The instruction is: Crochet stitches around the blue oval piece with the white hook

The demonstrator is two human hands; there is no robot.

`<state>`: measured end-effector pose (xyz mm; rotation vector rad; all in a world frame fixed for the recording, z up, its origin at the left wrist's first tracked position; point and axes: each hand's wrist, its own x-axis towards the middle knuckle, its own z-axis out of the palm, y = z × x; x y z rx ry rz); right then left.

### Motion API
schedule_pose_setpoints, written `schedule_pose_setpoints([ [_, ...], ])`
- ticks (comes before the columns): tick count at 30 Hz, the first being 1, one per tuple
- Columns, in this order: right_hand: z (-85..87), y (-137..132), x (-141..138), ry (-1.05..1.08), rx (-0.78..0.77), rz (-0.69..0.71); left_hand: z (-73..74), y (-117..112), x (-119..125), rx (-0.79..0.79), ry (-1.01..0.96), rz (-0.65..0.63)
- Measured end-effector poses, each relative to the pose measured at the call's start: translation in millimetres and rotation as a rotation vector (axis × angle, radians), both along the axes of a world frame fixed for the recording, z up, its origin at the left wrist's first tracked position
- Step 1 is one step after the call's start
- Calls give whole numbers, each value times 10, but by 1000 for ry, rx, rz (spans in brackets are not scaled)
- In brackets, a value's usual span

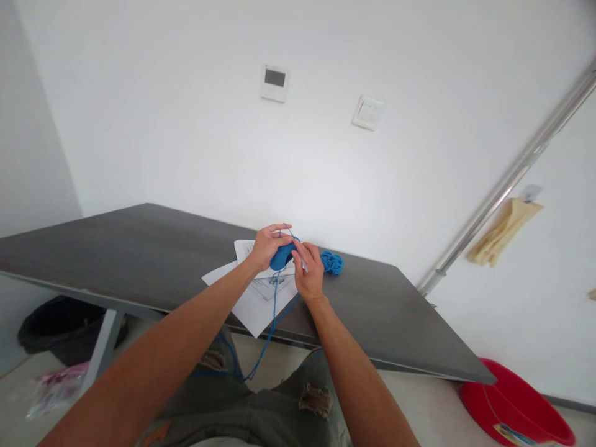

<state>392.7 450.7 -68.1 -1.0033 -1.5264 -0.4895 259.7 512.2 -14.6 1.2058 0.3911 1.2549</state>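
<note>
So we've got a long dark-grey flat-topped table point(395, 316), some loose white printed paper sheets point(254, 312) on it, and the soft blue piece of yarn fabric point(280, 257) held up just over those sheets, between both hands. Our guess: it's super light, squishy, not slippery, won't break but could stretch or snag, so we'd pinch the solid body and go easy on loose loops. Its long axis looks slanted, lower left to upper right, upper end toward the wall; which end is open we can't really tell. Left hand point(269, 246) grips its left side, a blue yarn strand point(274, 304) hanging below. Fluffy blue yarn ball point(332, 263) sits just beside the right hand point(309, 268), which is closed round a slim pale stick-like tool point(304, 266), too small to identify.
</note>
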Motion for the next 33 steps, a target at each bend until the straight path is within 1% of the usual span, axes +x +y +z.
schedule_pose_setpoints([
  [2,-19,-44,-27,8,-2,3,-26,-67,-24,-4,5,12],
  [5,-26,-84,-56,27,-1,20,-27,-116,-67,-4,12,21],
  [10,19,-50,-70,86,-43,87,44,-59,-126,-1,36,10],
  [13,132,32,-59,128,-72,138,145,39,-127,9,40,11],
  [16,309,155,-14,142,-72,169,265,170,-84,26,29,18],
  [19,483,290,80,92,-45,173,355,310,-24,36,12,5],
  [21,553,361,163,10,-32,169,370,392,9,23,-3,-11],
  [23,564,405,239,-97,-15,159,341,452,31,-30,-27,-36],
  [26,473,413,298,-242,11,133,229,493,40,-150,-45,-88],
  [28,379,389,293,-292,23,102,138,489,30,-211,-41,-122],
  [30,298,353,265,-323,23,82,62,466,5,-247,-32,-124],
  [32,254,312,230,-357,21,74,19,428,-31,-292,-40,-144],
  [33,247,290,214,-393,41,48,12,405,-50,-311,-45,-149],
])
